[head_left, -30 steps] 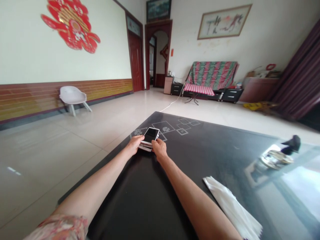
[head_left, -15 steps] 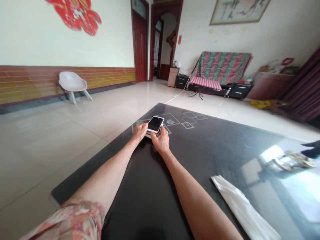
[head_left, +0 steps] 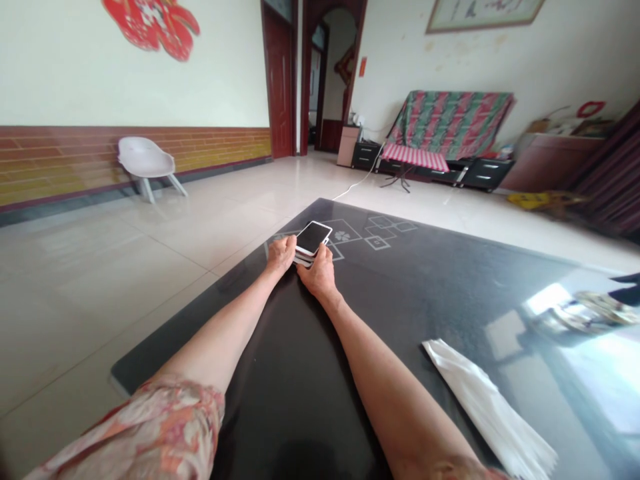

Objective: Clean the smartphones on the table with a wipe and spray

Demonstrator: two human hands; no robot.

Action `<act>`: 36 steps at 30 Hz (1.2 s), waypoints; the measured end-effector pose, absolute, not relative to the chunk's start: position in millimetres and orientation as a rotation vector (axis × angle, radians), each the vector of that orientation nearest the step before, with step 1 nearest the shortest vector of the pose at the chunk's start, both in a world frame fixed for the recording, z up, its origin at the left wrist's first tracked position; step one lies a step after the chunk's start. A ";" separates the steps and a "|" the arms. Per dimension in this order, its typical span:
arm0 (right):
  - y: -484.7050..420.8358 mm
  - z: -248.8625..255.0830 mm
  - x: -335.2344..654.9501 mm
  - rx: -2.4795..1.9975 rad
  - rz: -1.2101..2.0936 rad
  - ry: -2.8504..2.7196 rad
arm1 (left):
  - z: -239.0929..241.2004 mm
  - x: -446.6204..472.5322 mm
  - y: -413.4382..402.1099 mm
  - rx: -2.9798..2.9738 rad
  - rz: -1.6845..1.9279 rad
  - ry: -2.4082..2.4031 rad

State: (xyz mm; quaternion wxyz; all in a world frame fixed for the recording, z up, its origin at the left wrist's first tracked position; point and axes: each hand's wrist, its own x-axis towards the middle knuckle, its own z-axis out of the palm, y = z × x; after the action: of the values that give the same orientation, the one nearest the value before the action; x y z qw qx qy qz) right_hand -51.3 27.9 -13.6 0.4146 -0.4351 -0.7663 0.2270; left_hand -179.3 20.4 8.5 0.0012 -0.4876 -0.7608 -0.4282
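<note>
A white-framed phone (head_left: 313, 238) with a dark screen lies face up between my hands, towards the far end of the black table. My left hand (head_left: 282, 253) is closed against its left side, fingers curled. My right hand (head_left: 320, 272) grips its near right corner, the thumb along the right edge. Beneath the phone, at its near side, shows a thin white-edged item (head_left: 303, 260), mostly covered by the phone and hands; its kind I cannot make out. The undersides of my fingers are hidden.
The black table (head_left: 300, 380) has a glossy top with printed squares. A folded white cloth (head_left: 487, 400) lies right of my right forearm. A blurred metallic object (head_left: 583, 313) stands at the right edge. Beyond are a white chair (head_left: 146, 160) and a striped stool (head_left: 416, 157).
The phone sits slightly higher in view, and more of the white-edged item below it shows. My right thumb has shifted from the phone's near edge to its right side.
</note>
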 end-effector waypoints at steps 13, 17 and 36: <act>2.3 15.6 -3.1 -1.129 0.671 -2.175 | 18.5 -163.8 -29.4 -1.306 -1.572 -2.459; 11.1 46.1 81.0 -1.075 0.362 -2.065 | 8.7 -158.8 -31.9 -1.062 -1.609 -2.392; 81.3 38.4 427.9 -1.772 -0.018 -1.279 | -13.5 17.5 16.2 -2.469 -0.892 -1.766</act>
State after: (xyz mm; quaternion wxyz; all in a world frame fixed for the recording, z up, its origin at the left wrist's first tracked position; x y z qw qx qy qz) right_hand 427.9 81.3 38.4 0.4602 -0.7199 -0.5196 -0.0074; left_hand 17.5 16.2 -13.5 -0.0111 -0.7804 -0.5580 -0.2818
